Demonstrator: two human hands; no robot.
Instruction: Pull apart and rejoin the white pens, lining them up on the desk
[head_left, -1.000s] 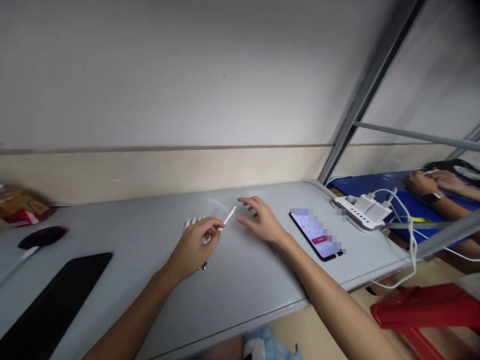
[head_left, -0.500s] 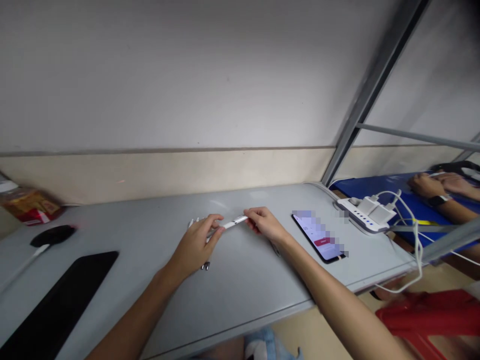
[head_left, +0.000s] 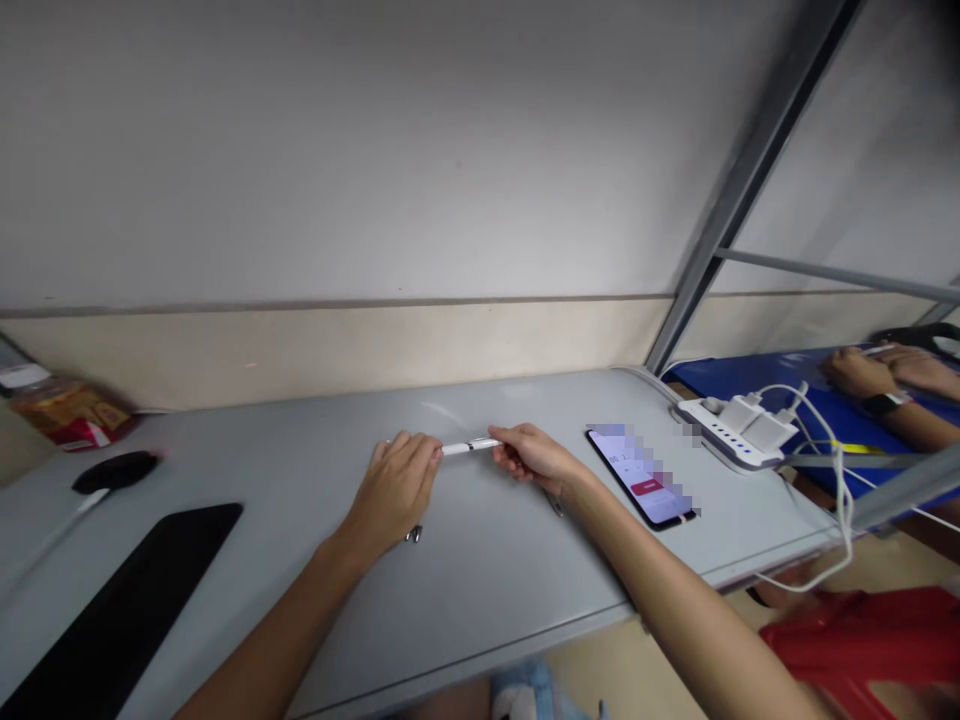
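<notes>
1. Slim white pen, with a dark band and a clip: one, at the clock's centre, held level between both hands over the smooth grey tabletop; 12 o'clock points to the wall.
2. Left hand: at 9 o'clock, back upward, fingers clamped around the pen's left end, hiding that end.
3. Right hand: at 3 o'clock, thumb and fingers pinched on the clip end; remaining fingers curled beneath.
4. Small shiny metallic tips: at 7 o'clock, emerging from under the left hand; the rest hidden.
5. Small dark, glinting object: at 4 o'clock, beside the right wrist, partly covered; kind cannot be told.
6. Black-edged phone, screen lit: at 3 o'clock, lying flat near the right forearm.
7. White power strip with grey edging, bearing white plugs and cables: at 3 o'clock, beyond the phone.
8. Rounded black object with a white cable: at 9 o'clock, well apart.
9. Flat black rectangular slab: at 8 o'clock.
10. Clear jar with white lid and red-gold label: at 9 o'clock, farthest out.
</notes>
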